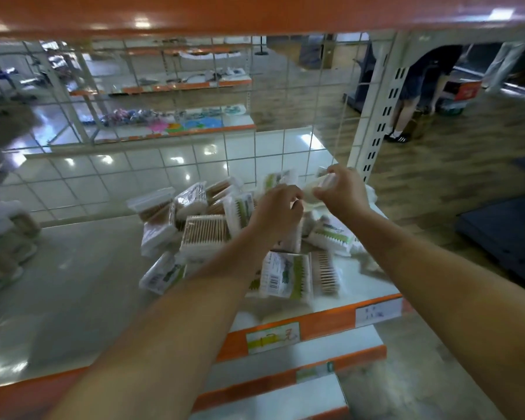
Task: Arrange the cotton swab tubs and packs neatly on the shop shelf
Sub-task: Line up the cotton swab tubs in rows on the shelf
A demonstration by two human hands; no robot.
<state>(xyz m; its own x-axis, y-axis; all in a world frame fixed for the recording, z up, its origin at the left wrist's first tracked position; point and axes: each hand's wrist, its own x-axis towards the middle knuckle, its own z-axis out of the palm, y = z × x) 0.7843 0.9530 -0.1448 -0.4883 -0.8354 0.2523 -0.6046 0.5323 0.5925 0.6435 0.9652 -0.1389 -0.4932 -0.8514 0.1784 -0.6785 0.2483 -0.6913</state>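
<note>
Nearest the viewer, two orange price rails [325, 325] with paper labels edge the shop shelf [73, 283], whose pale deck lies bare on its left part. Two bare forearms reach over the rail to the heap of cotton swab packs [206, 231] piled loosely right of centre: flat packs with green-and-white labels, one with its barcode upward [285, 278], lie tilted against clear packs of wooden-stemmed swabs, overlapping at odd angles, none squared to the shelf edge.

Above the far side of the heap, the left hand [278, 212] has its fingers curled downward; whether it grips a pack or only meets the item held by the other hand cannot be told, for the fingertips are hidden and blurred. The right hand [343, 192] is closed round a pale, rounded tub [326, 181], lifted clear of the pile near the wire-grid back panel [194, 140] and the perforated white upright [382, 116].

The step in hand appears to be lifting one tub out of the jumble for placing. To do it well, the tub should be carried to the open deck, stood upright with its label facing the aisle, and pressed back toward the grid so that later items can line up against it; like kinds belong together, packs stacked flat.

Beyond the grid lie other shelves, a glossy tiled floor, and a person bending at far right.
</note>
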